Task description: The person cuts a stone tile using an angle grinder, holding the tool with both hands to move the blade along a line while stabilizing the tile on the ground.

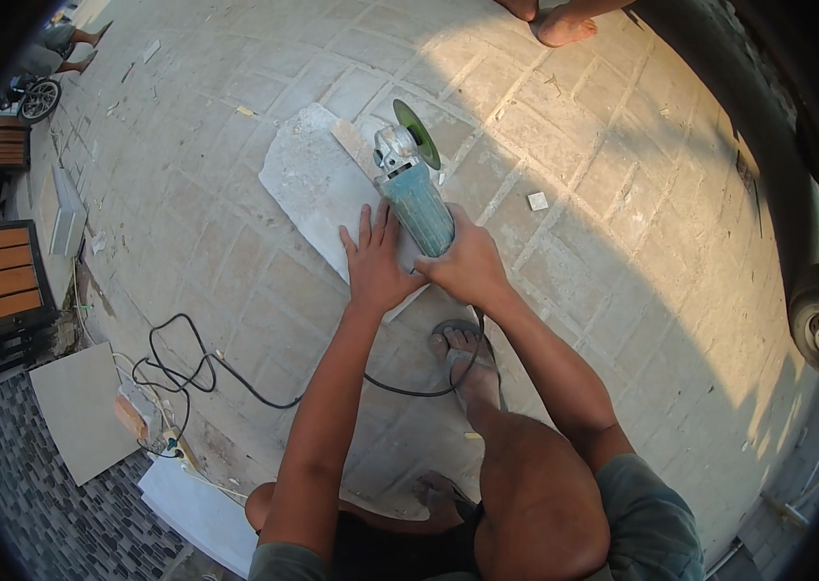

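My right hand (468, 259) is wrapped round the rear of an angle grinder (421, 208) with a worn teal body and a silver metal head. Its green disc (416, 135) stands on edge at the far end, to the right of the head. Fingers spread, my left hand (377, 259) lies flat on a pale, dusty slab (305, 179) with a ragged far end, just left of the grinder. A narrow strip (355, 145) lies along the slab near the disc. Whether the disc touches it is hidden.
A black cord (264, 395) runs behind my forearms and loops at left. My sandalled foot (463, 353) is just nearer than the slab. A large tile (88, 412) and a white slab (198, 513) lie lower left. Another person's bare foot (564, 27) stands at the top.
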Available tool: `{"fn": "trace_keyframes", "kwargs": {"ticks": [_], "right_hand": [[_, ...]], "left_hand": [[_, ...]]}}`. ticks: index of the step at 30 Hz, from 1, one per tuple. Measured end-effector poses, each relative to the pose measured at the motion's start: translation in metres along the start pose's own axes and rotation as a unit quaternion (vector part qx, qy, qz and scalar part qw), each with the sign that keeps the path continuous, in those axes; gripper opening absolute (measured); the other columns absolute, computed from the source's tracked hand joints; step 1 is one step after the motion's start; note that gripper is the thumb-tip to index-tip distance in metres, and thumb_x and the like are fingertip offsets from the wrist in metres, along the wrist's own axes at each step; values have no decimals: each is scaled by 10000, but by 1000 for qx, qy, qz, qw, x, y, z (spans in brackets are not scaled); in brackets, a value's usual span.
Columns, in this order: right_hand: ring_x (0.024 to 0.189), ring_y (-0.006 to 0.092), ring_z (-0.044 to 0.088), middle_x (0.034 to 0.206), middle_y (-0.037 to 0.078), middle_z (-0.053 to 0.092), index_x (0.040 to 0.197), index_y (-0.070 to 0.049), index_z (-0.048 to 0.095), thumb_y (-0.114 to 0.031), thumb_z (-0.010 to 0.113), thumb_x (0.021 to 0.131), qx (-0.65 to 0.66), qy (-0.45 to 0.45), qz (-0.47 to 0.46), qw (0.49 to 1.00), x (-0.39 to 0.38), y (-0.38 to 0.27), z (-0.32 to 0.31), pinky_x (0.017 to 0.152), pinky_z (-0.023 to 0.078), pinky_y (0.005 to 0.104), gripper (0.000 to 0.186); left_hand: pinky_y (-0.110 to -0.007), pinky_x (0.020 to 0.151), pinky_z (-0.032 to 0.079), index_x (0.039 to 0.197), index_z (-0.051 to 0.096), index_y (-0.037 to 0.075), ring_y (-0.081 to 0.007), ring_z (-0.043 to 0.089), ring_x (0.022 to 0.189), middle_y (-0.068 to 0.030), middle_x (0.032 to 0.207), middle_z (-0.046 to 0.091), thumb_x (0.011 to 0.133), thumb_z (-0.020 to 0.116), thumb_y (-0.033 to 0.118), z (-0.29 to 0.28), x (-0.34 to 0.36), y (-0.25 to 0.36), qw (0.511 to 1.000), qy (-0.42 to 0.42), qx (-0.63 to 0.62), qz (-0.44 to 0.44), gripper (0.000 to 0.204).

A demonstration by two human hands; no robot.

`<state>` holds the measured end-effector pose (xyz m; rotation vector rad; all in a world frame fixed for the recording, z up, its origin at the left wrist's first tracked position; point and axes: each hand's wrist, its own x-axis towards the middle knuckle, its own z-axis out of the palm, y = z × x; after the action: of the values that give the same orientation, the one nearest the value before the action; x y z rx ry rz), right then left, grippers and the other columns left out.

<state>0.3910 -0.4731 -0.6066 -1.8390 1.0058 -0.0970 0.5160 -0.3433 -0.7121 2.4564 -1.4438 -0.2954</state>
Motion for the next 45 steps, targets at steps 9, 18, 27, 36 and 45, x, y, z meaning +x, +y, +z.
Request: {"fn": "trace_keyframes", "kwargs": {"ticks": [9,18,27,36,45], "right_hand": [[969,449,719,986,307,719,1350,70,536,-269,817,675,-40,-26,-33,998,64,-23,37,863,575,480,806],[976,414,733,1001,268,724,1195,67,567,-178,752,717,-66,-68,-29,995,114,-47,64,852,598,461,569],[1044,407,727,1078,272,724,1186,68,585,-193,747,727,-74,-66,-13,995,127,-57,72,899,592,440,552],[1047,404,728,1094,274,721,1185,61,588,-211,759,726,-89,-61,-18,994,134,-58,73,900,595,441,560],[981,419,732,1008,265,733,1148,42,622,-254,796,697,-85,-51,-36,994,138,-49,76,860,602,458,566]], "left_hand": [[-738,1205,100,1541,472,87,-390,255,1551,-184,1593,443,702,829,601,-4,3,7,998,-58,-28,-17,1046],[-714,1219,123,1500,502,42,-425,303,1520,-213,1578,455,660,873,587,-3,3,14,999,-35,16,-28,1067],[-745,1196,99,1530,435,0,-426,235,1554,-241,1581,443,639,872,636,-6,3,10,998,-44,-16,-31,1178],[-763,1182,91,1539,419,-1,-431,218,1563,-217,1588,444,633,875,643,-6,4,14,998,-36,-27,-41,1202],[-758,1188,106,1571,379,58,-431,238,1557,-184,1613,415,656,891,533,-5,4,19,997,-45,-17,-53,1151]]}}
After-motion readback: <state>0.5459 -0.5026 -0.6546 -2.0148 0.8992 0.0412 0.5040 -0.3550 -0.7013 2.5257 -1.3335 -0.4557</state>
